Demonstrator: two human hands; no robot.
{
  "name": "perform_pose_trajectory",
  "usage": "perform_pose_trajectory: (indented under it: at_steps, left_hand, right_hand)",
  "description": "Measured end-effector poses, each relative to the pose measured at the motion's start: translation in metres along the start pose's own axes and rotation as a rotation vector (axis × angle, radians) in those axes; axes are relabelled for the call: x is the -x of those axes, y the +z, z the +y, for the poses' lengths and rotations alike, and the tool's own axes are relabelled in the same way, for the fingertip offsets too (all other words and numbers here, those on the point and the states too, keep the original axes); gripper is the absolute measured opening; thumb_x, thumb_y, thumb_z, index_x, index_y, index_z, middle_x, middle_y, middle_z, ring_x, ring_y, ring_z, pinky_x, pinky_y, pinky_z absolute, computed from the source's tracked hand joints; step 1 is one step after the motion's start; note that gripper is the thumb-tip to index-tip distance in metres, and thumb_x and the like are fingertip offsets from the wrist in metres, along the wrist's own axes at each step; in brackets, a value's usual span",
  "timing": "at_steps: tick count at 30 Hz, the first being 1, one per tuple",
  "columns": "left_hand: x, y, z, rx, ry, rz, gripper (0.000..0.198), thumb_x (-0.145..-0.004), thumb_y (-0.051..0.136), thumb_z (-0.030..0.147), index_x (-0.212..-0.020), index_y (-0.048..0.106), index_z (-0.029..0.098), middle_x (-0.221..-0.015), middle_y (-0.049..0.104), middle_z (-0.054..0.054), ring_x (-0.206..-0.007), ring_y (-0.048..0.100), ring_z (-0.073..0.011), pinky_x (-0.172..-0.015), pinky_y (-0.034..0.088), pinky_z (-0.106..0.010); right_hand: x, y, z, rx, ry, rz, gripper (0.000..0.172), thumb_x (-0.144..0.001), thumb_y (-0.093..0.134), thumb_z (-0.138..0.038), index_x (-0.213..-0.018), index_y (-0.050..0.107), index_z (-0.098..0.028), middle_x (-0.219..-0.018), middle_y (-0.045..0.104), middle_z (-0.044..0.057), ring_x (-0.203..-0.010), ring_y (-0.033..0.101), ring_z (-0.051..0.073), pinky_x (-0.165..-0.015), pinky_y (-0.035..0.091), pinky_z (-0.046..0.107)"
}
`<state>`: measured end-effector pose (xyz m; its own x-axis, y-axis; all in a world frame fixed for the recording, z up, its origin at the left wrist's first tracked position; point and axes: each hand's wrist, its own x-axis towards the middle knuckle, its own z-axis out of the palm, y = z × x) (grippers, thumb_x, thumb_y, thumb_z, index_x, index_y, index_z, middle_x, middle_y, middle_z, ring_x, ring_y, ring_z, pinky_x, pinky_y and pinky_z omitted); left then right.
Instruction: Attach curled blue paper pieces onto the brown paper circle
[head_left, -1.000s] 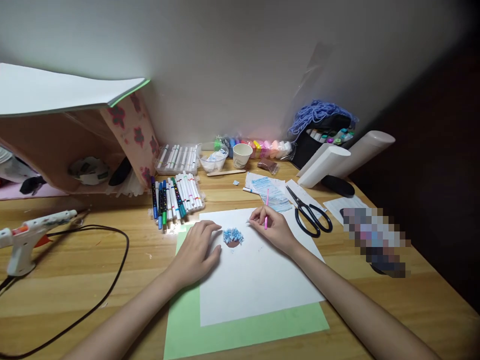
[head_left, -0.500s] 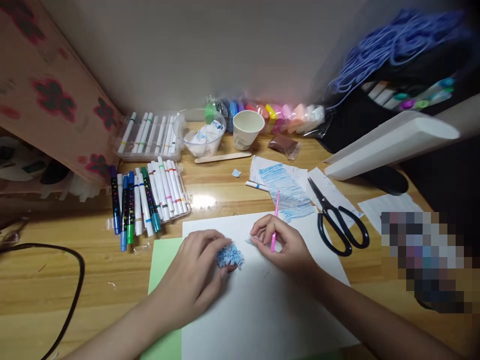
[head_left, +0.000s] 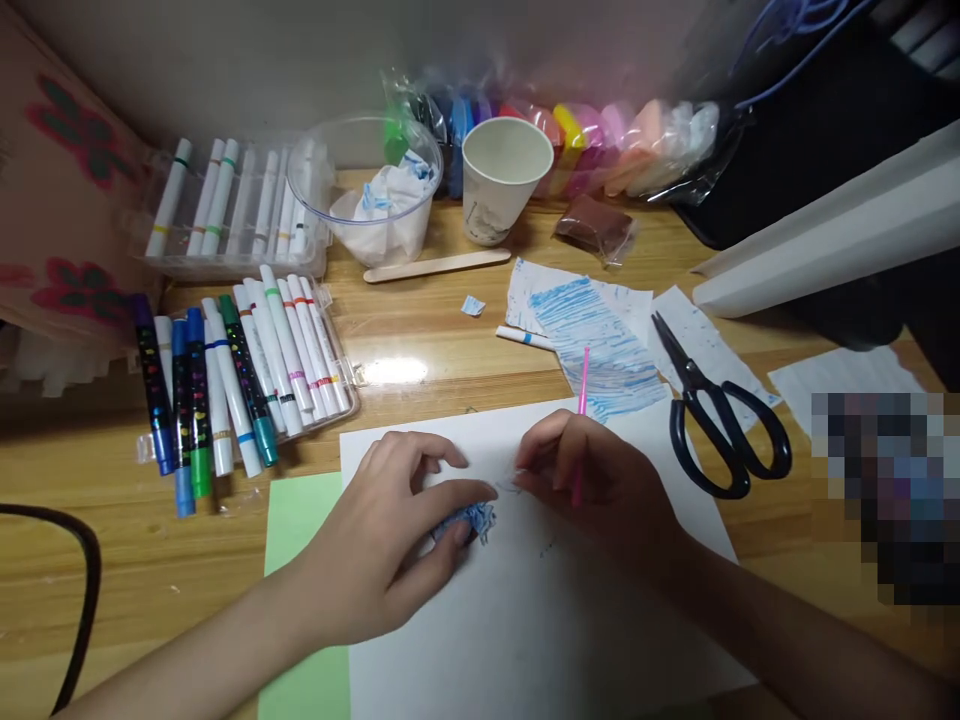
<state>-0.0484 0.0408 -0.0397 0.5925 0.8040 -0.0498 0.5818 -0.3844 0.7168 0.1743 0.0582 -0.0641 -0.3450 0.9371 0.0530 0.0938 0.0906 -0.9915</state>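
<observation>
My left hand [head_left: 397,535] curves over the white sheet of paper [head_left: 525,630], its thumb and forefinger around a ruffled cluster of small blue-and-white paper bits [head_left: 472,522]. Part of the cluster is hidden under the fingers. Just right of it, my right hand [head_left: 592,480] is closed round a thin pink stick [head_left: 583,385] that stands up between the fingers. Its thumb and fingertips are pinched together; whatever small thing lies there is too unclear to name. Beyond this hand lies a blue-striped piece of paper [head_left: 600,345].
Black-handled scissors [head_left: 701,400] rest on paper at the right. Markers [head_left: 247,370] fill the left side. At the back stand a paper cup [head_left: 499,190], a clear bowl [head_left: 397,235] of paper scraps and bagged coloured clay [head_left: 600,150]. A wooden stick [head_left: 439,266] lies before them.
The view has shifted closer and lower over the desk. My left forefinger has stretched further over the blue cluster, covering more of it. The pale scrap at my right fingertips is now barely visible.
</observation>
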Motion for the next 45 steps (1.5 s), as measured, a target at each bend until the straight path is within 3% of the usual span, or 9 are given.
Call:
perform_pose_trajectory:
  at_steps: [11,16,23,29,39,45]
  left_hand:
    - [0.002,0.011,0.001,-0.159,0.142,0.058,0.032,-0.082,0.050,0.022,-0.112,0.058,0.019,-0.112,0.053,-0.013,-0.094,0.050,-0.0255,-0.076,0.042,-0.043]
    - [-0.001,0.007,0.001,-0.158,0.046,0.026,0.028,-0.082,0.050,0.023,-0.108,0.059,0.021,-0.114,0.051,-0.012,-0.091,0.049,-0.0231,-0.076,0.043,-0.041]
    - [-0.003,0.002,0.003,-0.062,-0.041,0.004,0.026,-0.084,0.050,0.021,-0.108,0.059,0.025,-0.117,0.046,-0.009,-0.101,0.046,-0.0231,-0.083,0.042,-0.040]
    - [-0.012,-0.002,0.012,0.027,-0.163,0.056,0.010,-0.084,0.052,0.025,-0.090,0.059,0.021,-0.107,0.051,-0.007,-0.103,0.046,-0.0208,-0.085,0.042,-0.036]
    - [-0.029,-0.011,0.020,-0.238,-0.054,-0.009,0.012,-0.080,0.053,0.026,-0.074,0.061,0.020,-0.096,0.059,-0.005,-0.090,0.049,-0.0221,-0.075,0.040,-0.038]
    - [-0.029,-0.014,0.023,-0.299,-0.081,-0.012,0.014,-0.080,0.052,0.026,-0.073,0.061,0.019,-0.089,0.061,-0.005,-0.084,0.050,-0.0211,-0.072,0.039,-0.037]
  right_hand:
    - [-0.002,0.000,-0.004,0.002,-0.026,0.025,0.026,-0.076,0.064,-0.004,-0.068,0.046,-0.021,-0.080,0.061,0.000,-0.071,0.061,0.012,-0.063,0.050,0.026]
    - [-0.002,-0.001,-0.003,0.022,-0.037,0.012,0.023,-0.077,0.064,-0.008,-0.069,0.047,-0.022,-0.080,0.062,0.001,-0.072,0.061,0.014,-0.063,0.051,0.028]
    - [-0.002,-0.001,-0.002,0.028,-0.022,0.001,0.020,-0.080,0.063,-0.013,-0.070,0.048,-0.022,-0.080,0.062,0.002,-0.072,0.060,0.014,-0.062,0.052,0.028]
    - [-0.002,-0.001,-0.003,0.013,-0.024,-0.005,0.020,-0.079,0.064,-0.011,-0.070,0.050,-0.022,-0.080,0.062,0.002,-0.075,0.060,0.014,-0.064,0.051,0.028]
    - [-0.002,-0.001,0.001,0.028,-0.059,-0.011,0.016,-0.080,0.063,-0.011,-0.073,0.052,-0.022,-0.081,0.062,0.002,-0.077,0.061,0.016,-0.068,0.052,0.031]
    - [-0.001,-0.001,0.001,0.047,-0.053,-0.012,0.015,-0.080,0.063,-0.014,-0.073,0.053,-0.022,-0.081,0.062,0.003,-0.076,0.061,0.016,-0.067,0.053,0.032]
